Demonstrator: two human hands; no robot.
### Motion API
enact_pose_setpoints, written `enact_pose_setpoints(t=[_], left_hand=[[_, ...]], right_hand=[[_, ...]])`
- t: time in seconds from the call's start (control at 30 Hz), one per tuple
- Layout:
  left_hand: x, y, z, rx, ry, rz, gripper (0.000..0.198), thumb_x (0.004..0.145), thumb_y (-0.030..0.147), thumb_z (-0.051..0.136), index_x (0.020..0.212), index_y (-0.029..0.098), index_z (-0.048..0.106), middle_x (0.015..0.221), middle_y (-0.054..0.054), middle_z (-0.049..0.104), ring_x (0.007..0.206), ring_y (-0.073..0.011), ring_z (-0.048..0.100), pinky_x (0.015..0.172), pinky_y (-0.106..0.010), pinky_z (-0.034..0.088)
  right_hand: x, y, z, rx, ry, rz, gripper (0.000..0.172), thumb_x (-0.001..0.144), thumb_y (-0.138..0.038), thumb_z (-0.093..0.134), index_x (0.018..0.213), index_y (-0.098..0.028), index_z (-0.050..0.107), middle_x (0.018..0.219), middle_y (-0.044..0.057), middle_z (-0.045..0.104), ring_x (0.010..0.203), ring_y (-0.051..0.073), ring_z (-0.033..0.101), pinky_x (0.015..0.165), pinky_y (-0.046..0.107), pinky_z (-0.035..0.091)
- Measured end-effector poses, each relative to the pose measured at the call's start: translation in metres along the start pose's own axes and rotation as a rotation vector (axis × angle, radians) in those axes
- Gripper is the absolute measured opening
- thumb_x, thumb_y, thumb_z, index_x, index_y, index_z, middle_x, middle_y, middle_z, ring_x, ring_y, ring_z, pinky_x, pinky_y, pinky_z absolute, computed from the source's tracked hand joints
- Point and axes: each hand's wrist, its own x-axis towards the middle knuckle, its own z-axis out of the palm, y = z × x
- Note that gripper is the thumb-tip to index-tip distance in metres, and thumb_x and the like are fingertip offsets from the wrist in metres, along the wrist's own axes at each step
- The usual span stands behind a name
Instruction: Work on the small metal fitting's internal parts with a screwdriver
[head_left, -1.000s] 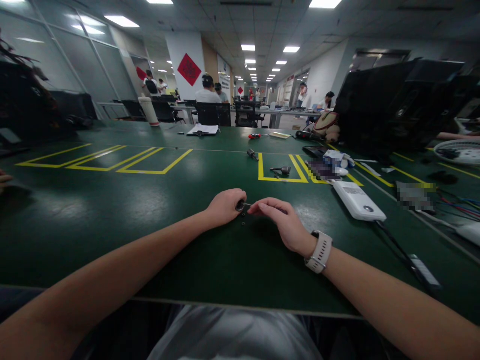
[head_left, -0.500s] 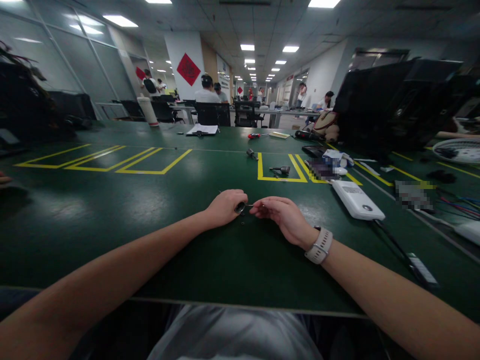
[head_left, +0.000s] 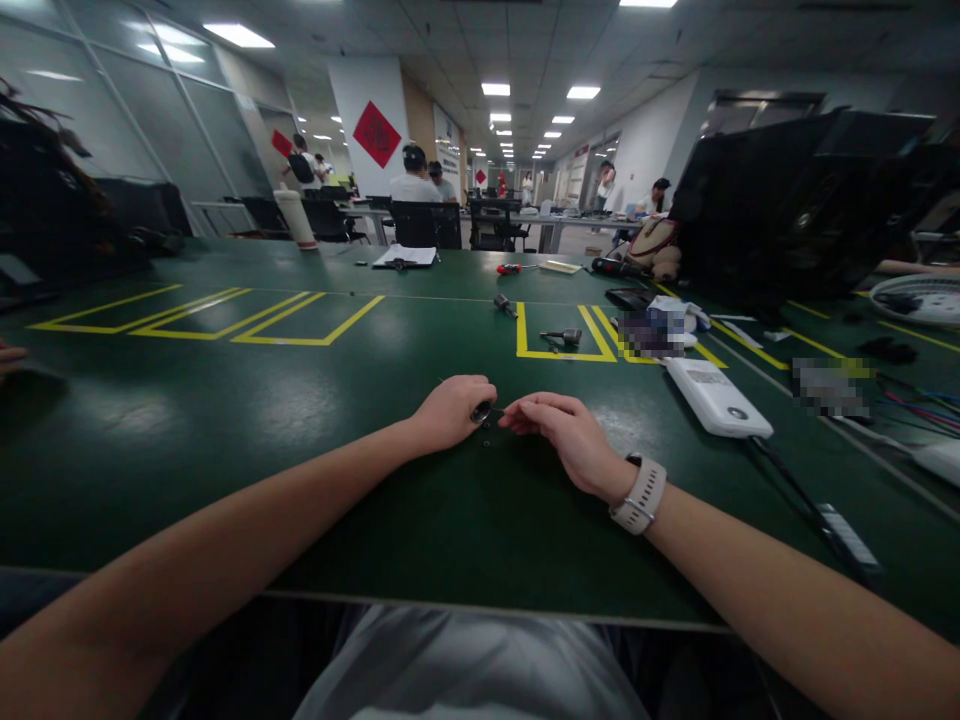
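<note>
Wrapped in my left hand (head_left: 456,410) is a dark cylindrical metal part (head_left: 481,411), its round, hollow-looking end turned to the right. Most of it is hidden by the fingers. My right hand (head_left: 551,425) pinches a thin rod-like piece (head_left: 499,409) just right of that end; its kind is too small to tell. Below the part, a tiny dark ring-like piece (head_left: 487,443) lies on the green tabletop (head_left: 420,530). Farther off rest a dark metal piece with a shaft (head_left: 564,337), within yellow tape, and a smaller dark metal piece (head_left: 505,304).
A white box-shaped device (head_left: 716,395) with a cable lies to the right. A red-handled screwdriver (head_left: 513,269) and papers (head_left: 406,257) are at the back, with a pale bottle (head_left: 297,220) farther left. Another person's hand (head_left: 10,357) shows at the left edge.
The thin piece shows less clearly between my hands than before. Both hands stay in nearly the same place. The other person's hand at the left edge has come slightly farther into view.
</note>
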Motion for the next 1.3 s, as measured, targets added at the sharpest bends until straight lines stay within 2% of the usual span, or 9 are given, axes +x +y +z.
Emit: enact_pose_setpoints(t=[0.17, 0.47, 0.73, 1.1, 1.3], left_hand=[[0.000, -0.002, 0.002, 0.000, 0.004, 0.047, 0.012, 0.074, 0.007, 0.048, 0.067, 0.017, 0.049, 0.069, -0.001, 0.050, 0.064, -0.0143, 0.047, 0.061, -0.026, 0.036], [0.001, -0.004, 0.001, 0.002, -0.005, 0.088, 0.011, 0.074, 0.006, 0.047, 0.068, 0.015, 0.051, 0.069, -0.001, 0.050, 0.066, -0.0143, 0.048, 0.061, -0.025, 0.036], [0.002, -0.002, -0.006, 0.142, -0.059, 0.175, 0.010, 0.078, 0.013, 0.048, 0.070, 0.015, 0.054, 0.072, -0.003, 0.054, 0.070, -0.0171, 0.051, 0.064, -0.028, 0.037], [0.002, -0.008, -0.010, 0.174, -0.102, 0.205, 0.011, 0.079, 0.014, 0.047, 0.071, 0.016, 0.055, 0.074, -0.004, 0.054, 0.072, -0.0174, 0.051, 0.066, -0.028, 0.036], [0.001, -0.011, -0.011, 0.168, -0.102, 0.147, 0.011, 0.075, 0.010, 0.047, 0.069, 0.016, 0.053, 0.072, -0.003, 0.054, 0.070, -0.0164, 0.050, 0.064, -0.027, 0.036]], right_hand=[[0.004, 0.002, -0.007, 0.113, -0.021, 0.075, 0.016, 0.077, -0.025, 0.057, 0.077, -0.014, 0.070, 0.080, 0.006, 0.069, 0.077, 0.017, 0.060, 0.078, 0.034, 0.043], [0.005, 0.005, -0.008, 0.127, -0.016, 0.059, 0.017, 0.075, -0.027, 0.060, 0.075, -0.014, 0.070, 0.079, 0.007, 0.070, 0.077, 0.017, 0.061, 0.077, 0.034, 0.043], [0.003, 0.001, -0.006, 0.118, -0.037, 0.055, 0.016, 0.075, -0.027, 0.061, 0.075, -0.014, 0.070, 0.081, 0.007, 0.070, 0.078, 0.016, 0.061, 0.078, 0.033, 0.043], [0.005, 0.007, -0.010, 0.099, -0.087, 0.036, 0.016, 0.078, -0.025, 0.058, 0.078, -0.013, 0.069, 0.083, 0.007, 0.070, 0.081, 0.017, 0.061, 0.080, 0.034, 0.043], [0.004, 0.004, -0.009, 0.061, -0.090, 0.040, 0.017, 0.078, -0.027, 0.056, 0.077, -0.014, 0.068, 0.079, 0.006, 0.068, 0.079, 0.017, 0.060, 0.078, 0.034, 0.043]])
